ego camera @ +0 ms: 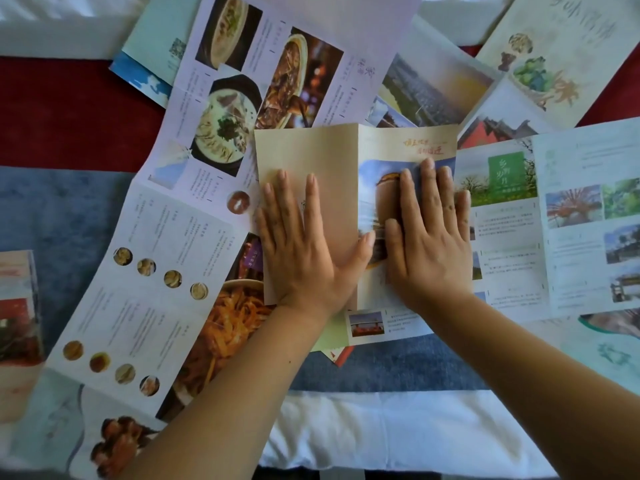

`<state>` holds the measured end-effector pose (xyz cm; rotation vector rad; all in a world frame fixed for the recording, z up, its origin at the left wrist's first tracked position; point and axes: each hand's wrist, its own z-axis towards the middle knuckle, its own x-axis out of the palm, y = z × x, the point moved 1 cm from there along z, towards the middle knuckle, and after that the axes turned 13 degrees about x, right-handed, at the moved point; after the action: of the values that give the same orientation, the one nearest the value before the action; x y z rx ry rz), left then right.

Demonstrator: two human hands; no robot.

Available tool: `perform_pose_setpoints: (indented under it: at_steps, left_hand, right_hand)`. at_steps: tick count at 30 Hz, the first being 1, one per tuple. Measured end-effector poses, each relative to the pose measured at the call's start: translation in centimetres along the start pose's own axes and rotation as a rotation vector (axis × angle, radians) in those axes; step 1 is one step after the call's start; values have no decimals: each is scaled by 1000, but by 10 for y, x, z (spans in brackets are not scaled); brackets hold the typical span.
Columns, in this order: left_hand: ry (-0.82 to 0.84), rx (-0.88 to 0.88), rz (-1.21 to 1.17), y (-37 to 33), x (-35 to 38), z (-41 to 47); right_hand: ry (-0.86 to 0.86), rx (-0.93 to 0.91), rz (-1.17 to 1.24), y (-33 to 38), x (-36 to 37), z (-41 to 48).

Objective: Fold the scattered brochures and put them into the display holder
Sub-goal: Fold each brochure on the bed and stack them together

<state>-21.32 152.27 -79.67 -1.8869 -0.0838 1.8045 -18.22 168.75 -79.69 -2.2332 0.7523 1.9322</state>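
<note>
Two hands press flat on a partly folded beige paper brochure [332, 188]: left hand [304, 244] on its plain panel, right hand [427, 237] on its photo panel, fingers straight. Unfolded brochures surround it.

A tan brochure [332, 161] lies in the middle on top of the others. It has a plain panel on the left, a photo panel with orange writing on the right, and a crease between them. The left hand [301, 244] and right hand [429, 230] press it flat. A long food brochure [194, 216] stretches unfolded from far middle to near left. A brochure with a green title block [554, 216] lies open on the right, and a pale brochure with drawn vegetables [554, 57] lies far right.
</note>
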Motion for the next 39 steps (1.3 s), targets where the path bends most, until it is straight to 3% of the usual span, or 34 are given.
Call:
perform_pose_setpoints:
  at_steps: [4, 13, 17, 26, 31, 35, 39]
  left_hand:
    - [-24, -10, -112, -2, -9, -1]
    - [17, -60, -777, 16, -58, 4]
    - [40, -89, -888, 36, -84, 3]
    - [-35, -215, -673, 110, -120, -20]
    - [-68, -280, -439, 151, -123, -39]
    - [-18, -119, -74, 162, -109, -49]
    - [120, 9, 89, 165, -86, -59]
  right_hand:
    - [47, -81, 32, 19, 0, -2]
    - [132, -154, 102, 69, 5, -13]
    - [150, -171, 128, 92, 4, -17]
    - [192, -318, 122, 154, 5, -22]
    - [264, -392, -45, 188, 32, -37]
    - [213, -404, -85, 199, 53, -43]
    - [164, -412, -63, 199, 62, -43]
